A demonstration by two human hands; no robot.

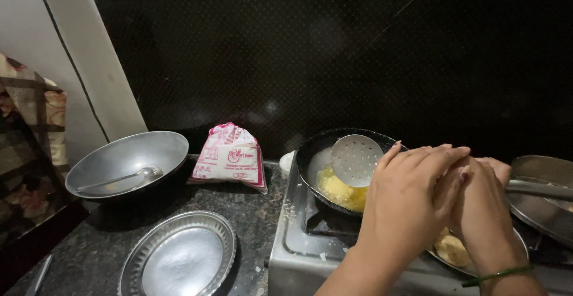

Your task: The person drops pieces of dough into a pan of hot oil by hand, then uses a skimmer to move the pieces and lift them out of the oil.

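My left hand [412, 194] lies flat over my right hand [483, 206], palms pressed together above a steel plate [520, 241] that holds pale dough pieces [452, 249]. Whatever sits between the palms is hidden. A green bangle circles my right wrist. Just left of my hands, a black wok [310, 153] stands on the gas stove [298, 254] with yellow oil [340, 191] in it. A round perforated steel skimmer [356, 160] rests in the wok, close to my left fingertips.
On the dark granite counter to the left are a wide steel bowl [128, 156] with a spoon [128, 178] in it, a ridged steel plate [179, 257] and a pink-and-white bag [231, 154]. A steel pan [546, 170] sits at the right edge. A dark wall rises behind.
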